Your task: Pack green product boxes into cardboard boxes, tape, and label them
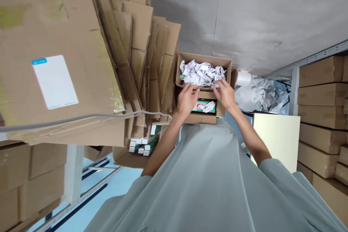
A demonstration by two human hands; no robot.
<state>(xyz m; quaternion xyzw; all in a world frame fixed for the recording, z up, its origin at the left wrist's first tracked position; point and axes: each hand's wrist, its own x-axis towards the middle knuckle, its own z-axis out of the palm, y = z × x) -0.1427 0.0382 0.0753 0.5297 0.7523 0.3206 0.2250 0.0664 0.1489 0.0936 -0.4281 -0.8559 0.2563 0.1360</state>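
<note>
One open cardboard box [205,58], heaped with crumpled white paper [200,74], sits ahead. My left hand [187,98] and right hand [225,95] curl at its near edge; whether they grip, I cannot tell. Uneven pressure could spill paper onto the green carton [201,104] nearer me.

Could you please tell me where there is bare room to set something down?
Bare blue floor shows between the metal rail and the left sleeve; a pale yellow panel, perhaps not level, shows bare beside the right forearm. A gap separates the left hand and right hand. It is crowded in the paper-filled box and leftward, among flattened cardboard.
</note>
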